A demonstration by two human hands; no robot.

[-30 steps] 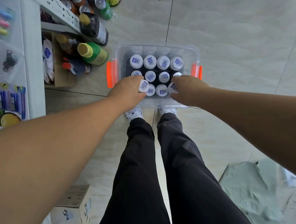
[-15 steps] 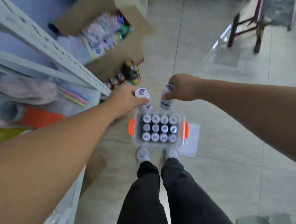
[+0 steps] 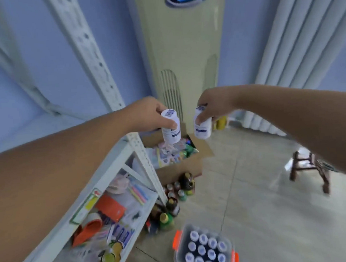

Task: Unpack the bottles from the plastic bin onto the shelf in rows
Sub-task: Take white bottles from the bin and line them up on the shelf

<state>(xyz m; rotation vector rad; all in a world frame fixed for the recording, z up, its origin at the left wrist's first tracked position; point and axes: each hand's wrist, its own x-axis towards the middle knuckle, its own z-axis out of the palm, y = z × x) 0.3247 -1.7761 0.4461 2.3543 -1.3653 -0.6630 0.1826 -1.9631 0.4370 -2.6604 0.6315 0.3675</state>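
Two hands each grasp one white bottle: left hand [image 3: 148, 114] and right hand [image 3: 213, 106], both raised above the plastic bin [image 3: 203, 248].

shelf [image 3: 117, 166] at left, bin [image 3: 228, 244] on floor to its right, box [image 3: 178, 167] behind bin

A perforated shelf post [image 3: 90, 55] rises beside the bare upper shelf [image 3: 36, 127]; floor bottles [image 3: 172, 205] crowd its foot.

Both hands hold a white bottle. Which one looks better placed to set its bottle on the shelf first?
Left, probably. The left hand holds its white plastic bottle beside the white metal shelf, while the right hand and its matching bottle sit farther out over the tiled floor.
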